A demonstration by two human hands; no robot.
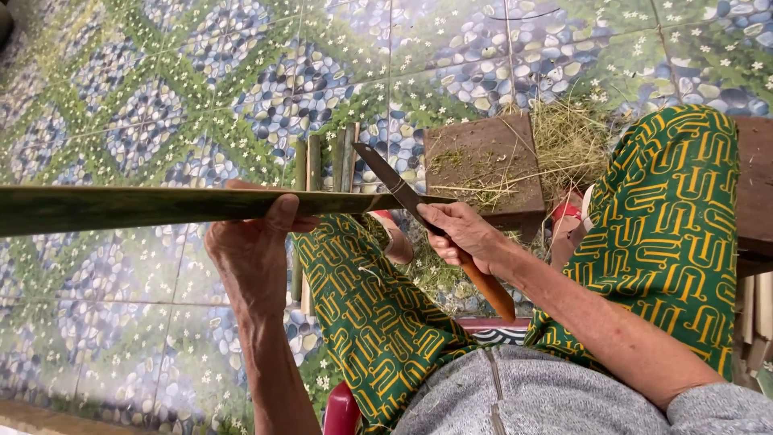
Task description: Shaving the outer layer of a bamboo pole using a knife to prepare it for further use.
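Tiled floor with pebble-and-flower pattern. Long green bamboo strip held level across the knees; left hand closed round it, thumb on top. Right hand wrapped tight on wooden-handled knife, blade meeting the strip's end. Wooden block carries shavings; several cut slats lie beyond, so some pieces done, this strip uncut.

The tiled floor to the upper left lies open above the long green bamboo strip, which bars the way across the left half. Ahead, a wooden block with a heap of shavings crowds the middle, and cut green strips stand just beside it. Both knees hem in the lower right.
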